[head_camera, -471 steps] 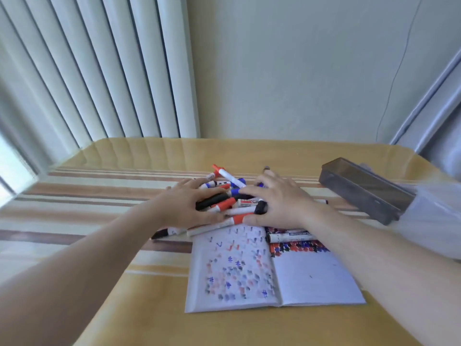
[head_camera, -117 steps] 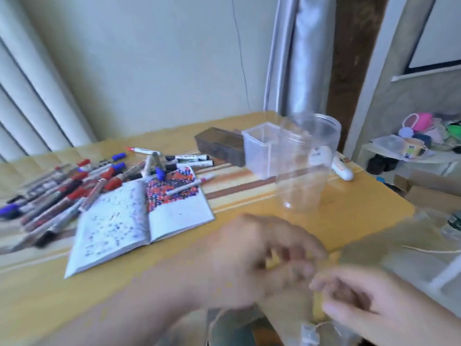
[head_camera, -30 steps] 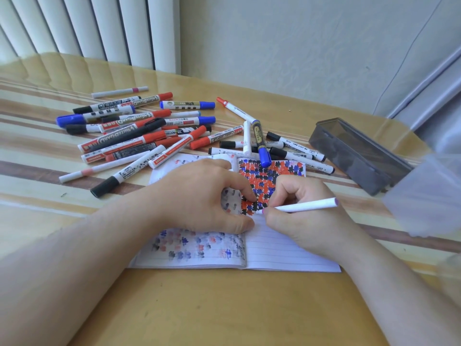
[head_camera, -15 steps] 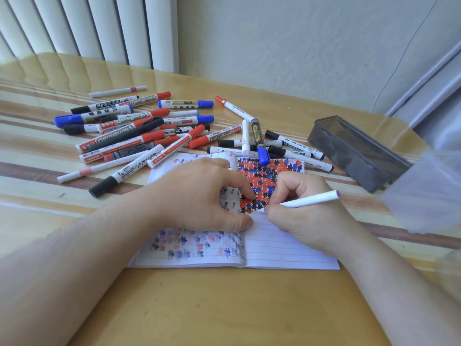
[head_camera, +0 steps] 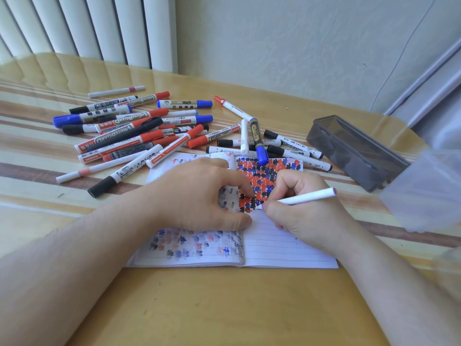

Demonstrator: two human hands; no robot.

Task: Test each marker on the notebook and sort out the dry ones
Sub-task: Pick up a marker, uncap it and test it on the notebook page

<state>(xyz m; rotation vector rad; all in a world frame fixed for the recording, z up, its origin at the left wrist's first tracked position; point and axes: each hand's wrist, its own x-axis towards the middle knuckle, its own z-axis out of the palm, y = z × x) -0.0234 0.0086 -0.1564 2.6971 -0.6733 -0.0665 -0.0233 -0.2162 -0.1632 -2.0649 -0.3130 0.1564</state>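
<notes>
Right hand (head_camera: 303,208) pinches thin white marker (head_camera: 309,196) low near tip; light, stiff, likely slippery. Left hand (head_camera: 197,196), fingers curled, presses notebook (head_camera: 287,248) flat.

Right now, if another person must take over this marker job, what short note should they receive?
Right hand: grips a thin white pen, tip at the right page of the notebook.
Left hand: presses the notebook flat at the fold.
Marker pile: lies loose on the table behind the notebook, capped.
Grey box: stands at the right, beyond the notebook.
Done: both pages carry many test marks.
Left: judge this pen, test the others, separate dry ones. No sorted group is evident yet.
</notes>
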